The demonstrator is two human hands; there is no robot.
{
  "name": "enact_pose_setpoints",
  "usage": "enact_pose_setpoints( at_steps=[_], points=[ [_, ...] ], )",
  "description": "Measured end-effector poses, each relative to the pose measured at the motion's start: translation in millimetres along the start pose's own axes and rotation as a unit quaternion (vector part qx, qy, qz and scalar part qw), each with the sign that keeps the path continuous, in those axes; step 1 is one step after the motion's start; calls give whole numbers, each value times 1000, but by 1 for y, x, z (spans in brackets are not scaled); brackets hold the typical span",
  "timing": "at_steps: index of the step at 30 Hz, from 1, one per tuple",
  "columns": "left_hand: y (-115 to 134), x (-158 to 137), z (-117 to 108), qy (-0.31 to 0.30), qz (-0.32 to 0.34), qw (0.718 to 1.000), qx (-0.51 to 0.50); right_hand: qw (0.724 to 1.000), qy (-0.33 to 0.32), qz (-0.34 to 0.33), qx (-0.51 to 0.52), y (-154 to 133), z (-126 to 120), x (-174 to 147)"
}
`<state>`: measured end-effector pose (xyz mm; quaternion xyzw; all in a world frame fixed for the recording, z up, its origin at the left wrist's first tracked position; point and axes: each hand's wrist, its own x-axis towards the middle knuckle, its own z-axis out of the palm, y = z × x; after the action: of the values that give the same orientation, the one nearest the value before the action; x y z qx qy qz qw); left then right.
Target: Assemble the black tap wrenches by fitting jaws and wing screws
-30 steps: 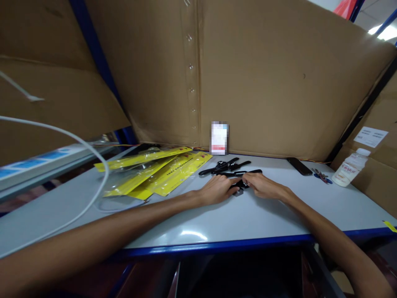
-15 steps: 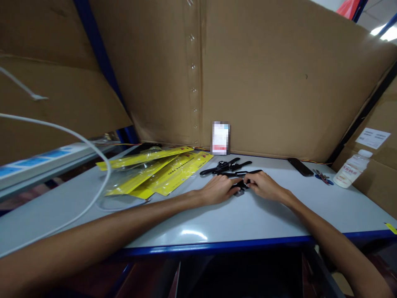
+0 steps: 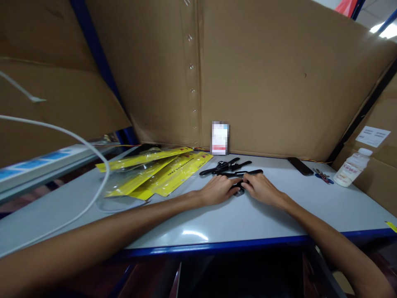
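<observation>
Near the middle of the grey-white tabletop, both hands meet over a small black piece point(image 3: 238, 191), mostly covered by the fingers; its kind cannot be made out. My left hand point(image 3: 218, 190) is closed on it from the left, fingertips pressed in around it. From the other side, my right hand point(image 3: 262, 189) pinches at the same piece with curled fingers. Just beyond the knuckles lies a loose cluster of black tool-like pieces point(image 3: 223, 166) with long, slim handles. One slim black handle point(image 3: 256, 171) sticks out behind my right hand.
Clear packets with yellow cards point(image 3: 173, 176) lie fanned out at left. A white cable point(image 3: 102, 165) loops past a power strip point(image 3: 46, 161). A lit phone point(image 3: 220, 138) leans on the cardboard wall point(image 3: 263, 82). At right are a dark phone point(image 3: 300, 165), keys point(image 3: 323, 176) and a bottle point(image 3: 352, 169).
My right hand has shifted slightly left, closer to my left hand, and its fingers have moved over the black piece. The left hand stays nearly in place.
</observation>
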<state>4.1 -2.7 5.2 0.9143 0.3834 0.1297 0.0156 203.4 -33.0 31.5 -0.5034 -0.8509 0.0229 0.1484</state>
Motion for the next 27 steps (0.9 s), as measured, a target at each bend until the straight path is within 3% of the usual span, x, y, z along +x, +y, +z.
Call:
enact_pose_setpoints(
  at_steps=[9,27],
  points=[
    [3,0,-2,-8,-6,1000,18,996,23,55,-60,-8,14,5],
    [1,0,-1,-5,-8,1000,9,997,47,55,-10,-9,12,7]
  ],
)
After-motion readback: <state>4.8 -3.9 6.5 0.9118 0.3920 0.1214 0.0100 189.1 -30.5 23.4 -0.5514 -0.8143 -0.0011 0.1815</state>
